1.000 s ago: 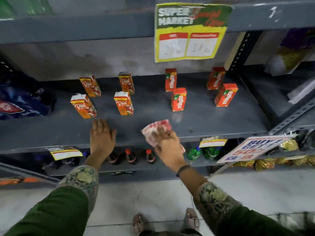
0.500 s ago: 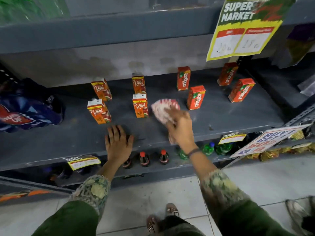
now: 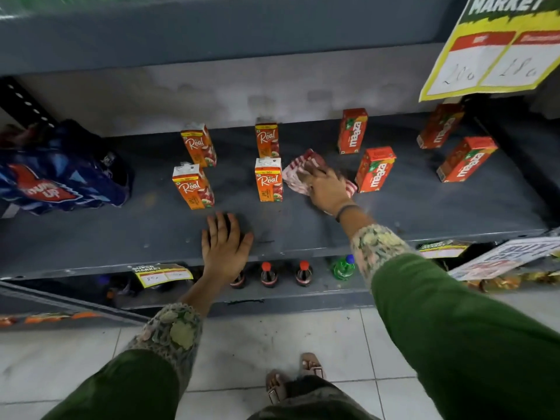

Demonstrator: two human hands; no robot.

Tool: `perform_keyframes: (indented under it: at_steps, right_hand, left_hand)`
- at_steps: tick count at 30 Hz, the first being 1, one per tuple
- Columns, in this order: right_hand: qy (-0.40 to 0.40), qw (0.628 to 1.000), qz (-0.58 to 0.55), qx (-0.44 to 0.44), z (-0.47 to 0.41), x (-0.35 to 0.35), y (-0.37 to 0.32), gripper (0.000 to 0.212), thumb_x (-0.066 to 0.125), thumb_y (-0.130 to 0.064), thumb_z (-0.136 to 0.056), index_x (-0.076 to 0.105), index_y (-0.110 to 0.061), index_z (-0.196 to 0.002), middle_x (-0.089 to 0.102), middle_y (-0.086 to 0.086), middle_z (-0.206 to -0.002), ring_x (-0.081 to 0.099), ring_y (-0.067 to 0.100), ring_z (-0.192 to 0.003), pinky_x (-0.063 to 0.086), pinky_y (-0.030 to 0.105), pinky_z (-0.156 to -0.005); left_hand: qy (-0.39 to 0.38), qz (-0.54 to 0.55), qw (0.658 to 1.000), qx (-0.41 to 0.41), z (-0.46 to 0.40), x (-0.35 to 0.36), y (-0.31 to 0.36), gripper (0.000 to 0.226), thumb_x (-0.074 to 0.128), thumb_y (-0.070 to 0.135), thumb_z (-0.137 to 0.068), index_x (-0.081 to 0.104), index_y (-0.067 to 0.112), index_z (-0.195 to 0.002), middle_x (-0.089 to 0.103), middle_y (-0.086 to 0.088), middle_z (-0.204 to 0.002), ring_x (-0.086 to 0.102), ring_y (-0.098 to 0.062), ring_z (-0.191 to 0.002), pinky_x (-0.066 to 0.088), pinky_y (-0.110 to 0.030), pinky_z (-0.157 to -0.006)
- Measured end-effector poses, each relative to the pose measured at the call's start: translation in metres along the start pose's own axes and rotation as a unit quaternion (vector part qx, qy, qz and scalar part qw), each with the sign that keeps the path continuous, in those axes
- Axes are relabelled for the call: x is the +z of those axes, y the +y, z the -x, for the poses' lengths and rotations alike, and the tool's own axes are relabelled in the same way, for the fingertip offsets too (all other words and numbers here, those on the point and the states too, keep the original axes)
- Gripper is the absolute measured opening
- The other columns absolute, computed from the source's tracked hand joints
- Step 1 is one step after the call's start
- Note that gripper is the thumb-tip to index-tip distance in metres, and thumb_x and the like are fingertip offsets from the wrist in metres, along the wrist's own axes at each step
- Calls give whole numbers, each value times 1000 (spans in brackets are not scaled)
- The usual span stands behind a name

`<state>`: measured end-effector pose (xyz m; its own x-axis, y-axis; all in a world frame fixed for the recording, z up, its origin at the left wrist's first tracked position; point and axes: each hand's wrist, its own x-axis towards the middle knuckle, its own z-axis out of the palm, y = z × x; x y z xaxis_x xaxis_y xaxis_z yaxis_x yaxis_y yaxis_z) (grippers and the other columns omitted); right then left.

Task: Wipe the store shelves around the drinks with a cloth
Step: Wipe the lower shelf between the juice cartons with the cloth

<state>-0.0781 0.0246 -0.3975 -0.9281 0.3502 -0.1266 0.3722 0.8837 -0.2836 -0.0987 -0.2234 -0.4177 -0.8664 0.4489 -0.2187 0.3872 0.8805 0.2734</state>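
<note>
My right hand presses a red-and-white striped cloth onto the grey shelf, in the gap between a Real juice carton and a Maaza carton. My left hand lies flat with fingers spread on the shelf's front edge and holds nothing. More Real cartons stand to the left, and further Maaza cartons to the right.
A blue shrink-wrapped pack lies at the shelf's left end. Small cola bottles and a green bottle stand on the lower shelf. A yellow price sign hangs at the upper right, and a promo card juts out below.
My right hand has carried the cloth from the shelf's front edge back in between the cartons. My left hand has stayed flat on the front edge.
</note>
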Motion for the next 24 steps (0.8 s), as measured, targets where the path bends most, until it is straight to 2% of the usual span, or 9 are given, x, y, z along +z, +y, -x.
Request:
perform_keyframes:
  at_steps: [3,8,11,13,16,18,21,22,24]
  right_hand:
    - [41,998,9,38,39,12,-14,53,44,-12,-92,36,-30,-141,26,-4,-156,21,29,-140,28,57,-106]
    - [79,991,27,102,99,28,-52,54,47,-15,-88,34,-20,-141,27,10,-153,29,37,-132,37,50,-98]
    - [78,995,-9,60,114,41,-81,52,49,-8,-86,42,-16,-136,30,13,-151,32,39,-128,37,51,-99]
    - [65,997,-46,-9,115,46,-98,46,53,-9,-86,51,-15,-131,34,10,-150,35,39,-126,37,48,-98]
    - [86,990,-95,-56,116,41,-96,47,56,-15,-87,51,-23,-133,41,5,-147,42,36,-118,43,46,-94]
    - [154,983,-92,40,116,33,-74,50,53,-18,-87,46,-28,-135,41,7,-147,44,37,-113,44,45,-91]
    - [187,947,-94,242,114,23,-44,50,53,-21,-86,44,-22,-136,38,13,-147,40,41,-117,40,47,-93]
    - [174,944,-90,266,113,24,-44,50,53,-20,-86,44,-19,-136,37,14,-147,38,42,-120,39,48,-94]
    - [140,961,-46,235,113,32,-64,52,54,-18,-85,42,-16,-136,34,15,-150,36,43,-123,38,49,-94]
  left_hand:
    - [-16,6,1000,-9,1,-2,1,63,21,40,-98,-6,14,-149,-14,-10,-158,-18,-26,-145,-7,-43,-119]
    - [-20,17,999,-20,2,-4,3,61,18,40,-99,-8,15,-148,-16,-9,-158,-20,-24,-145,-11,-41,-118]
    - [-1,21,1000,-20,1,-1,2,59,16,38,-99,-6,14,-148,-13,-9,-159,-18,-24,-145,-9,-41,-118]
    - [17,50,999,-8,1,1,-2,61,12,41,-98,-2,11,-148,-8,-9,-159,-14,-25,-146,-7,-42,-119]
    - [72,194,978,28,8,-5,-7,67,15,40,-92,3,7,-148,-3,-11,-159,-12,-25,-146,-5,-38,-119]
    - [122,247,961,36,16,-13,-16,58,21,33,-99,6,7,-148,-1,-11,-159,-10,-23,-146,-6,-34,-118]
    - [177,205,963,-2,20,-23,-50,56,20,30,-99,13,1,-147,8,-17,-158,-3,-29,-147,-1,-39,-120]
    - [179,171,969,-16,19,-27,-66,58,21,31,-98,16,-1,-146,11,-20,-157,-1,-31,-147,1,-42,-120]
    - [153,94,983,-40,14,-37,-98,58,25,29,-99,15,-4,-146,13,-21,-156,1,-35,-146,4,-46,-120]
